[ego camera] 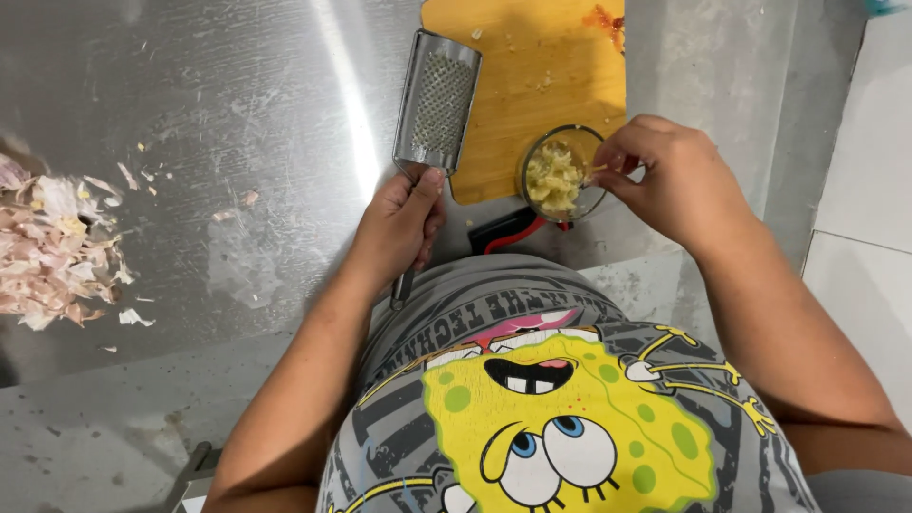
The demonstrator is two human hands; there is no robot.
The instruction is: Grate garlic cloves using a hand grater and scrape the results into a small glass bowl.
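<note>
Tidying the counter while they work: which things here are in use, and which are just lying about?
In use:
left hand holding grater
right hand at glass bowl of garlic
cutting board

Lying about:
garlic skins
red-black tool

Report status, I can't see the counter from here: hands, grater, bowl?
Left hand in a closed grip on the grater handle. Right hand fingers at the rim of the glass bowl of grated garlic. Cutting board beneath, nothing blocking.
</note>
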